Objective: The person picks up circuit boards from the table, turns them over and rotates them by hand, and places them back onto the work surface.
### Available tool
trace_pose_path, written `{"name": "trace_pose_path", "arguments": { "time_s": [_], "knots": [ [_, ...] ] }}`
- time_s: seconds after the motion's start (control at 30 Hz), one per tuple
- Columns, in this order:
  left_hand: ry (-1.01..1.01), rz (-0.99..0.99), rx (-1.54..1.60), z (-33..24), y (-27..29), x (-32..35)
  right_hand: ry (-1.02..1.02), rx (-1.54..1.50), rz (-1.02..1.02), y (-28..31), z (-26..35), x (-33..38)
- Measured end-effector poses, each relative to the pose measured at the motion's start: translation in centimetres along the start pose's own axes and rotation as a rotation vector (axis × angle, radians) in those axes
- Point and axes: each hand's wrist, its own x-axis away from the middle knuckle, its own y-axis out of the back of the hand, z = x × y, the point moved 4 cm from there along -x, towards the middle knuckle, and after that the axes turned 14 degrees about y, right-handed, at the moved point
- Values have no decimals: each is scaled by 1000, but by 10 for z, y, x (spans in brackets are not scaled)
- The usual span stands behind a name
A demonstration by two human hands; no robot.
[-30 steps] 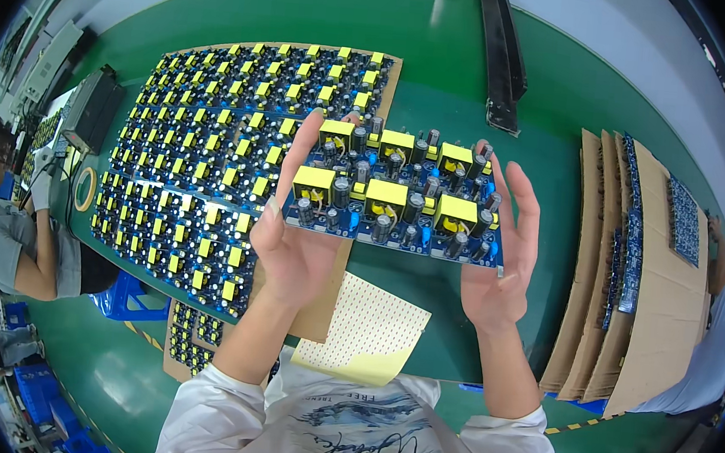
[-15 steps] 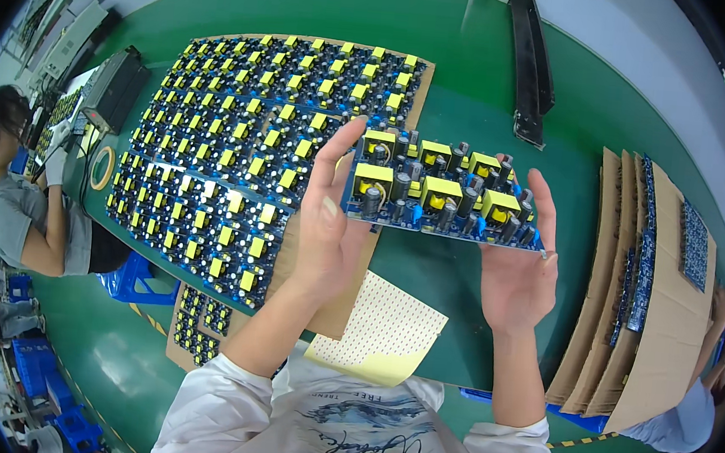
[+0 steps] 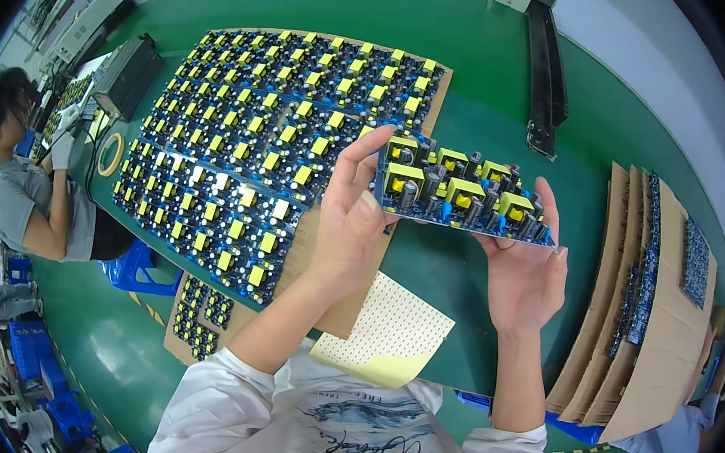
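Note:
Between my two hands I hold up a circuit board panel point(image 3: 457, 224) with yellow transformers and black capacitors on its upper side. My left hand point(image 3: 354, 226) grips its left end, thumb at the near edge and fingers behind. At the right end my right hand point(image 3: 530, 284) holds the panel from beneath and the side, with fingertips at the far and right edges. The panel is tilted above the green table. To its left, rows of similar circuit boards point(image 3: 240, 142) lie on a cardboard sheet point(image 3: 298, 251). Below my hands is a yellow-edged label sheet point(image 3: 397, 329).
Stacked cardboard sheets point(image 3: 629, 336) with blue boards between them stand at right. A black metal channel point(image 3: 545, 87) lies at the back. A roll of tape point(image 3: 111, 154) and a dark box point(image 3: 128, 77) are at left, near a gloved co-worker point(image 3: 37, 198). A blue stool point(image 3: 141, 269) stands below.
The held panel and both hands appear shifted slightly right in view, and the panel's tilt has changed a little. The table and its contents have also shifted in view.

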Motion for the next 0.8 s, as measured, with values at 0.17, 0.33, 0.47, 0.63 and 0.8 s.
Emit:
{"name": "trace_pose_path", "arguments": {
  "time_s": [0.17,0.33,0.47,0.63,0.8],
  "knots": [
    [-3,10,-26,0,0,-1,-35,-32,-21,0,-1,1],
    [-25,5,-44,0,0,-1,-36,-41,-33,0,-2,1],
    [-41,7,-46,-1,0,-1,-39,-46,-56,1,-3,1],
    [-36,19,-18,0,0,-1,-38,-77,-30,0,-3,1],
    [-30,34,-35,1,2,-2,-51,-59,-73,0,-4,1]
  ]
}}
